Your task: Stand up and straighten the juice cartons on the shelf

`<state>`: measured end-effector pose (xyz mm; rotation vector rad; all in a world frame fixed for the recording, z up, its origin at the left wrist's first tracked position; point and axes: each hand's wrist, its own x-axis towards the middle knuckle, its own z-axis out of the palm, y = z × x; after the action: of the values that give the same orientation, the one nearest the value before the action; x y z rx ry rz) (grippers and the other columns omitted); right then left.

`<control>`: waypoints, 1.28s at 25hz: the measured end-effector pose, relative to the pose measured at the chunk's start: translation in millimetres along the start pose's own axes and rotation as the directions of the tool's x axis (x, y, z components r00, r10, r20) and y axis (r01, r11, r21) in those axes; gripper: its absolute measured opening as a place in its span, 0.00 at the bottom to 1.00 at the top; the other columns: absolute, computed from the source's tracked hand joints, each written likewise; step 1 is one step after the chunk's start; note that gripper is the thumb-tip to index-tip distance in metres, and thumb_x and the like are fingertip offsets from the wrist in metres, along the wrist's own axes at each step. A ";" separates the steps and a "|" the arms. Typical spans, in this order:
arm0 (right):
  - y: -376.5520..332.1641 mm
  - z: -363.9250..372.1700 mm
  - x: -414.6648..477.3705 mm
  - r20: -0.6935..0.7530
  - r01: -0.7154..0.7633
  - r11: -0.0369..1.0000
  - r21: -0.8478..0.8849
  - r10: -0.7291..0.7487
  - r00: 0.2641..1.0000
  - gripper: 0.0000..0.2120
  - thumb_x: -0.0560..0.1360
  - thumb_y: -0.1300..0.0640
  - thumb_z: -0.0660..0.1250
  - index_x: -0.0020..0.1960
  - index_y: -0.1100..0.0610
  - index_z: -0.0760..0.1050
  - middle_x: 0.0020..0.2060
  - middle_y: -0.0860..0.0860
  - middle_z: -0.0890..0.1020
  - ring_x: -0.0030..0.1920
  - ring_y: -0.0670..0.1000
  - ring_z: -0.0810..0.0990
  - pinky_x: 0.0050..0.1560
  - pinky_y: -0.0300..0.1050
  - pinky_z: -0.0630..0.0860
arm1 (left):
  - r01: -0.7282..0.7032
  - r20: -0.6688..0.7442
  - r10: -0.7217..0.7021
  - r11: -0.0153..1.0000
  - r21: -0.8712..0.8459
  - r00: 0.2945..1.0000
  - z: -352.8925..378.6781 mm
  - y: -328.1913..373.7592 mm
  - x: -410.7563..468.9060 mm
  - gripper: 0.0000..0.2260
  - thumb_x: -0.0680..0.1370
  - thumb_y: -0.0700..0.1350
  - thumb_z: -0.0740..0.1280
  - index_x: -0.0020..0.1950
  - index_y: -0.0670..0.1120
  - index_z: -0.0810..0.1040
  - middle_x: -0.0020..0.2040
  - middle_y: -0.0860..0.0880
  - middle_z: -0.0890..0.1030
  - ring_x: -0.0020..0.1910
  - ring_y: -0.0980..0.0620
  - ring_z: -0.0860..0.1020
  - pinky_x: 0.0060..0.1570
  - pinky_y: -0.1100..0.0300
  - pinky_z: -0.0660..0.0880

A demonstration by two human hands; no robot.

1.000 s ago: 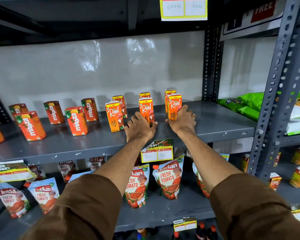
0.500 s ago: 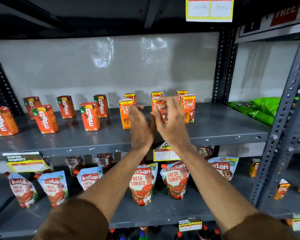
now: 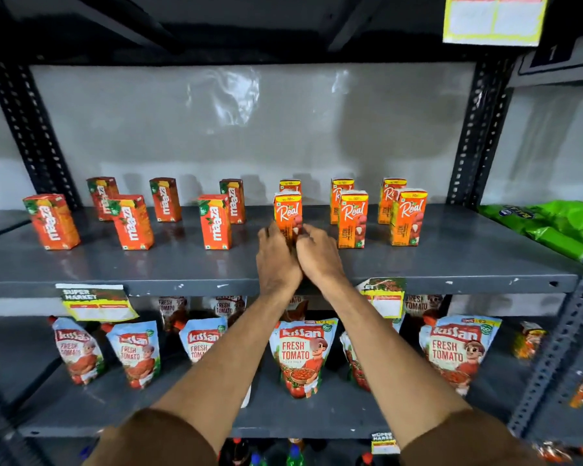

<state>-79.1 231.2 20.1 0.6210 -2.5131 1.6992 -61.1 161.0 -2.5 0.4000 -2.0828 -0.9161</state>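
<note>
Grey painted metal forms the shelf (image 3: 451, 264) that carries two groups of small orange juice cartons, all standing upright. On the left half stand six Maaza cartons (image 3: 215, 222), three near the front edge and three farther back, several turned at slight angles to one another. On the right half stand six Real cartons (image 3: 352, 218), again three in front and three behind.

The person reaches in with both arms, brown sleeves (image 3: 155, 438) pushed back from the forearms. The left hand (image 3: 276, 260) and the right hand (image 3: 318, 255) meet side by side around the lower part of the leftmost front Real carton (image 3: 287, 210). Each hand's grip is narrow, fingers curled onto that carton from its own side, and the two hands touch each other at the knuckles. The carton stands straight, with its printed face towards the camera and its base hidden behind the hands.

A price tag (image 3: 95, 302) hangs from the shelf's front lip at the left, and another (image 3: 384, 297) hangs just right of the right forearm. On the shelf below stand Kissan tomato pouches (image 3: 300, 354). Green packets (image 3: 552, 227) lie on the neighbouring shelf at the right.
</note>
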 end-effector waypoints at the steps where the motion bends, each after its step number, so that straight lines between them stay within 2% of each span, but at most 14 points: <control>1: 1.9 1.9 0.9 -0.005 0.014 1.000 -0.001 -0.014 1.000 0.14 0.80 0.54 0.56 0.54 0.54 0.80 0.51 0.54 0.83 0.56 0.55 0.81 0.59 0.53 0.76 | -0.003 0.011 0.003 1.000 0.013 1.000 0.4 -1.0 0.8 0.16 0.81 0.48 0.64 0.66 0.42 0.71 0.62 0.44 0.73 0.59 0.47 0.75 0.51 0.62 0.67; 6: 12.1 4.0 8.3 -0.029 0.053 0.999 0.001 -0.053 0.998 0.14 0.80 0.54 0.57 0.55 0.54 0.81 0.48 0.50 0.85 0.51 0.51 0.82 0.58 0.56 0.78 | -0.020 0.051 0.018 0.999 0.046 0.999 2.1 -3.6 4.7 0.20 0.81 0.48 0.64 0.70 0.42 0.67 0.64 0.42 0.72 0.60 0.45 0.76 0.51 0.60 0.69; 8: 12.4 8.0 4.3 -0.059 0.074 0.997 0.014 -0.073 0.996 0.15 0.81 0.55 0.58 0.64 0.53 0.77 0.56 0.49 0.82 0.59 0.49 0.79 0.66 0.50 0.73 | -0.004 0.046 0.005 1.000 -0.013 0.999 -3.7 0.1 -0.5 0.25 0.80 0.49 0.65 0.74 0.41 0.63 0.69 0.42 0.68 0.65 0.48 0.73 0.56 0.61 0.69; 10: 7.5 13.3 -13.3 -0.262 0.251 0.968 -0.003 -0.243 0.934 0.22 0.81 0.58 0.59 0.75 0.55 0.67 0.68 0.51 0.73 0.68 0.47 0.70 0.70 0.43 0.64 | -0.066 0.020 0.071 0.984 -0.163 0.997 -19.3 4.2 -9.7 0.31 0.80 0.50 0.66 0.78 0.41 0.57 0.72 0.43 0.62 0.65 0.60 0.66 0.61 0.72 0.64; 11: 3.9 17.7 -24.4 -0.355 0.404 0.914 -0.034 -0.389 0.850 0.24 0.79 0.60 0.59 0.75 0.56 0.67 0.69 0.53 0.71 0.69 0.49 0.69 0.70 0.44 0.66 | -0.163 -0.009 0.165 0.960 -0.227 0.986 -30.3 3.3 -14.5 0.31 0.79 0.52 0.65 0.77 0.41 0.58 0.71 0.45 0.62 0.64 0.65 0.65 0.61 0.74 0.64; 12: -0.9 23.2 -33.9 -0.384 0.538 0.841 -0.054 -0.515 0.767 0.24 0.77 0.63 0.59 0.73 0.57 0.70 0.66 0.54 0.72 0.67 0.50 0.71 0.69 0.45 0.69 | -0.259 -0.027 0.261 0.933 -0.250 0.965 -43.3 0.1 -18.9 0.29 0.78 0.53 0.62 0.76 0.42 0.61 0.70 0.46 0.64 0.64 0.64 0.66 0.62 0.72 0.67; 13: -9.7 33.0 -41.6 -0.356 0.632 0.773 -0.045 -0.604 0.713 0.24 0.75 0.66 0.60 0.71 0.58 0.72 0.63 0.55 0.73 0.64 0.51 0.74 0.66 0.45 0.72 | -0.336 -0.028 0.339 0.912 -0.234 0.940 -59.3 -9.2 -19.0 0.26 0.78 0.53 0.60 0.73 0.42 0.63 0.67 0.47 0.67 0.65 0.59 0.69 0.61 0.66 0.71; 16: -48.6 83.9 -54.2 -0.258 0.705 0.707 0.053 -0.672 0.694 0.24 0.73 0.72 0.61 0.67 0.61 0.75 0.58 0.56 0.76 0.59 0.50 0.77 0.63 0.37 0.73 | -0.442 -0.063 0.440 0.896 -0.038 0.896 -117.3 -53.2 0.9 0.19 0.79 0.48 0.59 0.66 0.40 0.68 0.61 0.45 0.71 0.59 0.46 0.72 0.56 0.49 0.74; 19: -87.6 159.7 -56.7 -0.287 0.684 0.718 0.129 -0.633 0.719 0.21 0.74 0.71 0.63 0.66 0.60 0.75 0.55 0.54 0.77 0.55 0.47 0.78 0.59 0.37 0.74 | -0.408 -0.168 0.408 0.912 0.035 0.897 -185.9 -109.3 31.5 0.13 0.79 0.43 0.62 0.63 0.42 0.70 0.58 0.45 0.73 0.57 0.46 0.72 0.56 0.51 0.73; 23: -122.2 251.0 -56.0 -0.316 0.637 0.757 0.147 -0.574 0.755 0.15 0.74 0.69 0.65 0.59 0.60 0.77 0.50 0.51 0.76 0.45 0.41 0.76 0.47 0.36 0.74 | -0.316 -0.373 0.290 0.949 -0.011 0.882 -269.5 -167.5 80.5 0.09 0.76 0.38 0.66 0.55 0.43 0.72 0.53 0.47 0.74 0.52 0.50 0.73 0.53 0.67 0.69; 24: -128.6 268.5 -55.4 -0.319 0.621 0.773 0.130 -0.560 0.764 0.14 0.73 0.68 0.66 0.58 0.59 0.77 0.50 0.51 0.76 0.45 0.42 0.76 0.48 0.36 0.74 | -0.279 -0.412 0.236 0.959 -0.047 0.880 -284.3 -180.0 92.2 0.11 0.74 0.39 0.67 0.54 0.44 0.71 0.53 0.46 0.73 0.52 0.50 0.72 0.53 0.66 0.69; 26: -139.2 300.6 -48.1 -0.374 0.546 0.836 0.065 -0.486 0.789 0.18 0.72 0.65 0.69 0.62 0.58 0.74 0.55 0.53 0.73 0.53 0.47 0.75 0.54 0.37 0.72 | -0.165 -0.452 0.118 0.984 -0.065 0.884 -307.8 -210.6 118.6 0.19 0.70 0.45 0.73 0.56 0.44 0.69 0.56 0.45 0.71 0.55 0.47 0.70 0.56 0.57 0.71; 29: -141.6 319.2 -31.2 -0.502 0.317 0.946 -0.066 -0.306 0.809 0.32 0.67 0.60 0.76 0.67 0.59 0.67 0.61 0.57 0.68 0.60 0.54 0.68 0.58 0.43 0.69 | 0.051 -0.362 -0.044 0.999 0.010 0.931 -311.9 -248.6 136.8 0.38 0.62 0.56 0.80 0.61 0.41 0.65 0.61 0.43 0.68 0.60 0.45 0.67 0.62 0.50 0.69; 32: -147.7 322.0 -9.5 -0.417 -0.039 0.997 -0.069 0.007 0.909 0.44 0.61 0.53 0.82 0.68 0.59 0.61 0.64 0.58 0.66 0.64 0.60 0.67 0.60 0.55 0.71 | 0.200 -0.183 -0.180 0.975 0.093 0.967 -309.7 -266.6 143.8 0.46 0.59 0.61 0.81 0.64 0.38 0.64 0.62 0.40 0.69 0.64 0.41 0.68 0.67 0.45 0.67</control>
<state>40.4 -102.5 20.0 0.1918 -2.2706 1.5351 82.7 -247.5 10.2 0.7236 -1.9639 -0.8457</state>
